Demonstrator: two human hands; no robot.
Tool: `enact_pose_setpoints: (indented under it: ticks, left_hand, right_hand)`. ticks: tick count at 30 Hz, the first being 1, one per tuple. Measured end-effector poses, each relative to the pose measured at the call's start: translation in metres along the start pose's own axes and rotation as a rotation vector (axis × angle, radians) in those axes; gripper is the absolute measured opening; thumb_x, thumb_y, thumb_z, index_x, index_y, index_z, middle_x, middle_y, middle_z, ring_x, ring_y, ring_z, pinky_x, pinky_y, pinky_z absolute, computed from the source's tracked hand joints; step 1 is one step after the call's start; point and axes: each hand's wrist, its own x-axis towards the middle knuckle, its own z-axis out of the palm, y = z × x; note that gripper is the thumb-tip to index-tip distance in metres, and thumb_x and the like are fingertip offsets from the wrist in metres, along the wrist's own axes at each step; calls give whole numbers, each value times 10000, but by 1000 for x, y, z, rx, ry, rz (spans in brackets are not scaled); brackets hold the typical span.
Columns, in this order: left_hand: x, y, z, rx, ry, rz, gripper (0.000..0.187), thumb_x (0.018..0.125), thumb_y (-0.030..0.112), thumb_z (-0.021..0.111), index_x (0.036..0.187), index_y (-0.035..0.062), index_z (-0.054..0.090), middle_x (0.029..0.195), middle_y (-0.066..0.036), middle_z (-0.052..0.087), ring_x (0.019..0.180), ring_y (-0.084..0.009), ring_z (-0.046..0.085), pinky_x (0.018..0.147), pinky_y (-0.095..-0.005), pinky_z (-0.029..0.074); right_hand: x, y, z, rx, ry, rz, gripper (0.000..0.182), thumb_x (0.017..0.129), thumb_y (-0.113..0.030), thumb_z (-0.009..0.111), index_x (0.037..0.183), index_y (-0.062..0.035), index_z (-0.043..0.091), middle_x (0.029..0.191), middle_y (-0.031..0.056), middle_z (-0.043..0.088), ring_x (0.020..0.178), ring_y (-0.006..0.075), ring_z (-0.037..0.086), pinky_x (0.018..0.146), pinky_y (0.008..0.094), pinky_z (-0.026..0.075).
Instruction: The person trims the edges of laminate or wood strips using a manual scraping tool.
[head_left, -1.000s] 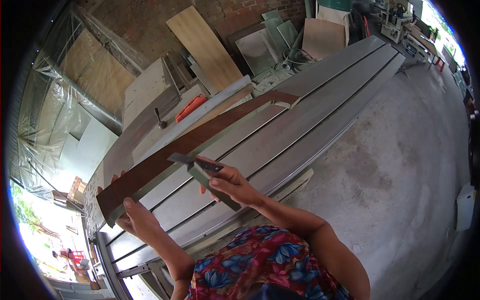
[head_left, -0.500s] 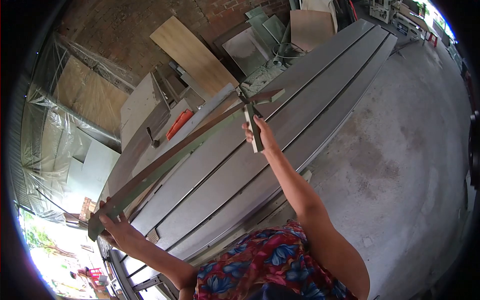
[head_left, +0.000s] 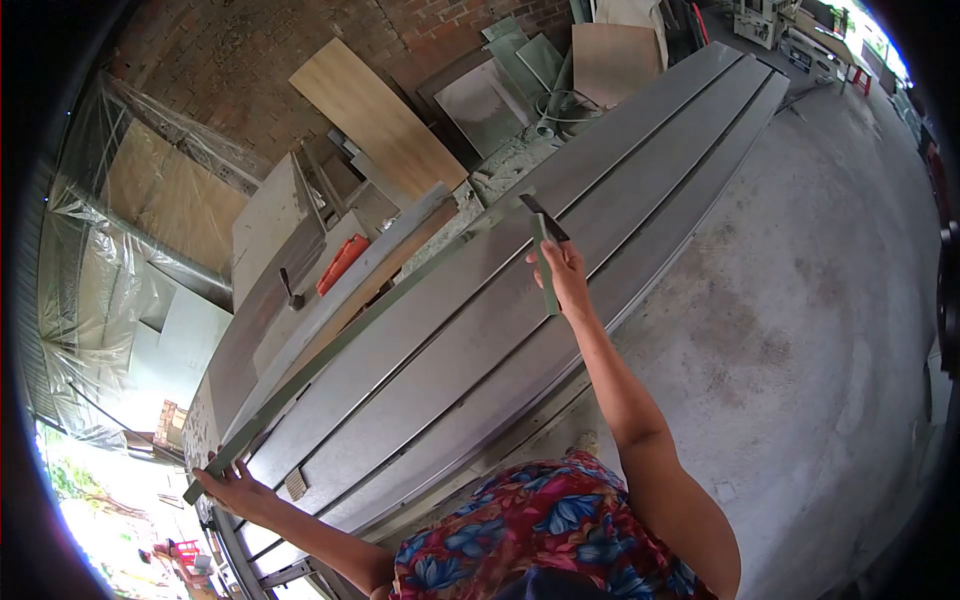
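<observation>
A long, narrow green strip [head_left: 410, 283] runs diagonally over the grey slatted table [head_left: 450, 310]. My left hand [head_left: 236, 492] grips its near end at the lower left, fingers wrapped around the edge. The strip's far end overlaps the back edge of the table in this view. My right hand [head_left: 565, 275] is closed around a short green bar [head_left: 546, 280], held above the table to the right of the strip's far end. A dark flat piece [head_left: 543, 217] slants across the top of that bar.
Beyond the strip are a grey-topped beam [head_left: 400, 238], a red-orange tool [head_left: 343, 264] and a dark-handled lever [head_left: 290, 290]. Wooden boards [head_left: 375, 115] lean on the brick wall. Plastic sheeting [head_left: 130, 220] hangs at left. Concrete floor [head_left: 760, 330] stretches right.
The long strip has turned so its narrow green edge faces me, and its far end has shifted left. My right hand has moved right with the short bar, away from the strip.
</observation>
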Motion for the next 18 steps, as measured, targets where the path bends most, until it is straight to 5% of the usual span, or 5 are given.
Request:
enact_pose_setpoints:
  ticks: [3,10,13,16,18]
  left_hand:
    - [10,-1,-11,79,58,-68,680,823,471,632,1286,30,403,1161,-172,525,1039,-227,532,841,-364,408]
    - [4,-8,-16,21,93,-146,625,804,440,668,1212,22,447,1043,-112,497,915,-174,480,744,-322,400]
    - [9,-16,-28,4,55,-161,636,817,429,658,1231,0,438,1054,-123,527,930,-169,497,735,-302,401]
    - [6,-14,-26,-6,63,-163,618,833,416,643,1233,-7,436,1052,-132,554,934,-172,513,746,-301,406]
    - [10,-20,-29,-26,77,-203,593,844,406,633,1225,-6,441,1048,-138,567,930,-175,522,758,-306,411]
  right_hand:
    - [13,2,3,-16,-183,176,244,932,-283,538,946,-40,516,778,94,627,473,98,491,411,235,386]
    - [47,21,-1,307,-204,449,237,918,-306,553,893,-85,470,732,125,602,499,117,506,392,234,384]
    - [83,34,-23,346,-56,446,267,906,-340,560,912,-89,470,730,101,587,502,119,505,384,234,385]
    - [110,52,-36,110,201,208,310,892,-366,568,970,-76,494,745,77,575,511,109,504,394,229,390]
    - [89,29,-21,272,183,172,344,904,-378,535,1018,-55,508,737,57,560,515,97,501,409,221,391]
